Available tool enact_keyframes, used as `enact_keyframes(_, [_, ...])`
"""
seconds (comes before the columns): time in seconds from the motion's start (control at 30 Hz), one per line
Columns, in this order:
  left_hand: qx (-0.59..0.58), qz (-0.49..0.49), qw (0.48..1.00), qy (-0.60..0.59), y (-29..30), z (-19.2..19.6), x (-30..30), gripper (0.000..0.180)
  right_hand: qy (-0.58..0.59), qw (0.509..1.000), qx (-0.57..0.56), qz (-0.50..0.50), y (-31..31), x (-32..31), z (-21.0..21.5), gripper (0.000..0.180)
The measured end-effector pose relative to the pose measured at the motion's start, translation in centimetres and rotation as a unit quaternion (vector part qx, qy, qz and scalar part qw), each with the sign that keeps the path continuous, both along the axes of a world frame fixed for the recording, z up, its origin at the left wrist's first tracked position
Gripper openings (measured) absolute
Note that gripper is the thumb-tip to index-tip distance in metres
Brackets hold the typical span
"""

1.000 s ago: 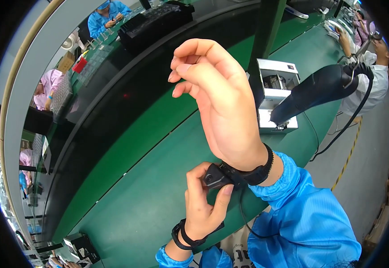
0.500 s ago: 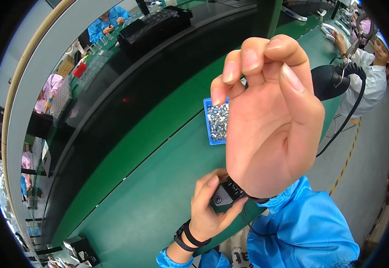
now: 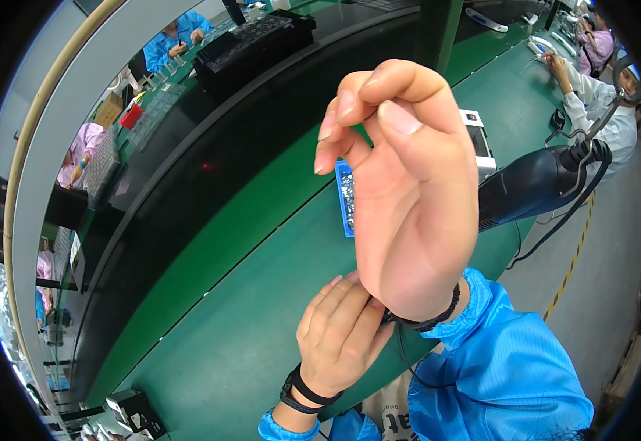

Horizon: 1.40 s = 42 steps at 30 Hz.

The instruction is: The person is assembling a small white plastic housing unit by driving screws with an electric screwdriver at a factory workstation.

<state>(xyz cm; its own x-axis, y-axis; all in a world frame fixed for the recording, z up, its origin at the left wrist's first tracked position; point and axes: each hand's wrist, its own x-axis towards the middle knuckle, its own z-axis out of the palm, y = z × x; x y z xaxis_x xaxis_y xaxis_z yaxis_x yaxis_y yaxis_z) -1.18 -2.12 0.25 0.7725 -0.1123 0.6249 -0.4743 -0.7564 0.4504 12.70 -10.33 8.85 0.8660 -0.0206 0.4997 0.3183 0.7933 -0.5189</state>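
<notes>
My right hand (image 3: pixel 416 191) is raised palm-up before me, its fingers loosely curled and holding nothing, the thumb close to the index finger. A black strap (image 3: pixel 445 312) circles its wrist. Below it, my left hand (image 3: pixel 339 334) is closed against the underside of that wrist, around a small black camera (image 3: pixel 389 317) that its fingers now almost fully cover. A thin black cable (image 3: pixel 406 360) runs down from there. Behind my right hand, partly hidden, a blue tray (image 3: pixel 345 198) of small metallic parts rests on the green table (image 3: pixel 261 323).
A black corded tool (image 3: pixel 537 184) hangs from a metal hook at the right. Past my right hand stands a white-and-black device (image 3: pixel 480 140). A black box (image 3: pixel 135 411) lies at the lower left. Co-workers sit across the bench and at the far right (image 3: pixel 600 110).
My right hand has shifted left and turned slightly. The left hand's fingers have closed over the camera, hiding it. The hanging tool has swung, uncovering the white-and-black device.
</notes>
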Motion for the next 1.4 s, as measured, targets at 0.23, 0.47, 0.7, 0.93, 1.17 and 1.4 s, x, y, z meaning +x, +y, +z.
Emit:
enact_keyframes(0.23, [0.009,-0.018,1.0,-0.009,0.8,0.3,0.2,0.057,0.049,0.995,-0.041,0.071,2.2,0.6,-1.4,0.014])
enact_keyframes(0.47, [-0.051,-0.035,0.998,0.033,1.1,0.5,0.4,0.065,0.081,0.988,-0.079,0.102,3.0,0.7,-1.7,0.013])
enact_keyframes(0.7, [-0.049,-0.037,0.997,0.038,1.5,0.6,0.3,0.065,0.088,0.978,-0.094,0.165,3.4,0.8,-2.4,0.012])
enact_keyframes(0.93, [-0.064,-0.037,0.996,0.057,2.2,0.6,0.7,0.07,0.132,0.966,-0.094,0.2,4.6,1.3,-3.5,0.013])
enact_keyframes(1.17, [-0.084,-0.019,0.988,0.131,4.3,0.0,2.2,0.064,0.257,0.933,-0.122,0.219,7.9,3.4,-8.6,0.011])
enact_keyframes(1.4, [-0.071,0.014,0.986,0.151,4.7,-1.9,3.0,0.066,0.328,0.903,-0.16,0.228,9.6,4.4,-12.2,0.012])
